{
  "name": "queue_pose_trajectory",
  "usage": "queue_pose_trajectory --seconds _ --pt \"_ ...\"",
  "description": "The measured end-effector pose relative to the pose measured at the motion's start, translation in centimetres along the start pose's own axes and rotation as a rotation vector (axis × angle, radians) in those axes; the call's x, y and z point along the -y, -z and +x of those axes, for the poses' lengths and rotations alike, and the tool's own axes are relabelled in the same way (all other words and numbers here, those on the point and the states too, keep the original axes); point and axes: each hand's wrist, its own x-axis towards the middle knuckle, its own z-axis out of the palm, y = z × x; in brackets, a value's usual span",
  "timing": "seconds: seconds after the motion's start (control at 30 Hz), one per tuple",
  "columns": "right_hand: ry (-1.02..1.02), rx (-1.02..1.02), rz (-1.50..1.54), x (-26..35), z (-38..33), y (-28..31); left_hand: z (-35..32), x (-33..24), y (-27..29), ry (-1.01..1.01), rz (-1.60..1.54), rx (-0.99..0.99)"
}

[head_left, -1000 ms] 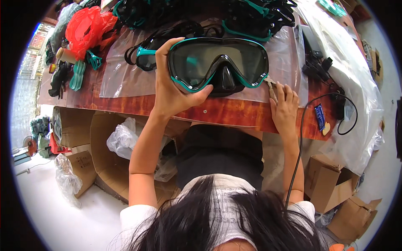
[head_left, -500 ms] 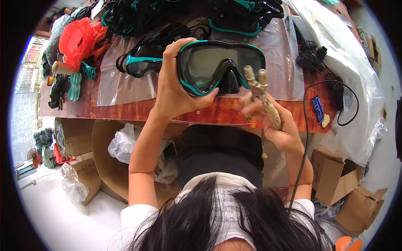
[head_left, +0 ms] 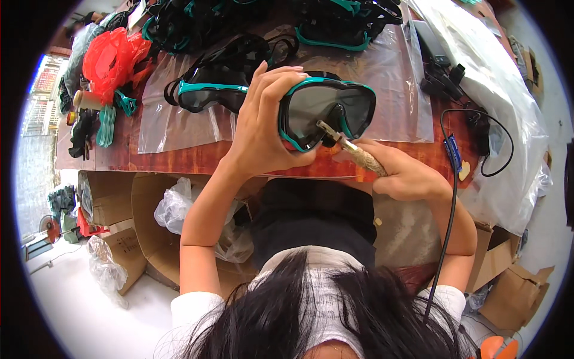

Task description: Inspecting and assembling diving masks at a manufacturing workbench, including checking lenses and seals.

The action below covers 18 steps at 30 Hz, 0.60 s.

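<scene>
Teal-rimmed black diving mask with a grey-tinted lens [head_left: 311,110]: held up in front of you over the near edge of the table, tilted, its right end turned away from you.
Your left hand [head_left: 266,119]: gripping the mask's left end, fingers over the upper rim, thumb beneath the lower one.
Your right hand [head_left: 412,170]: closed around a worn, tan-and-metal hand tool with plier-like handles [head_left: 366,160]; its tip lies in front of the mask's nose pocket, and whether it touches, you cannot tell from this view.
Second teal-and-black mask with a black strap [head_left: 212,97]: lying just beyond your left hand, on a clear plastic sheet [head_left: 394,113].
Glossy reddish-brown table [head_left: 203,157]: beneath that sheet, its front edge facing your lap.
Far side: a heap of black masks with teal rims [head_left: 335,39].
Table's left: a crumpled red plastic bag [head_left: 113,66] near a bundle of flat teal strips [head_left: 106,125].
Table's right: a small blue wrapper [head_left: 452,154], with a thin black cable [head_left: 445,239] passing beside it.
</scene>
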Motion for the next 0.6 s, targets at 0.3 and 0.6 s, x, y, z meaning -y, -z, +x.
queue_pose_trajectory --seconds 0.3,0.6 --pt "0.046 -0.087 0.093 -2.1 1.1 -1.9 -0.1 0.4 0.0 -0.042 0.042 -0.013" --pt "0.113 -0.082 0.286 -2.7 0.3 -2.2 -1.1 1.1 -0.1 0.119 0.037 -0.145"
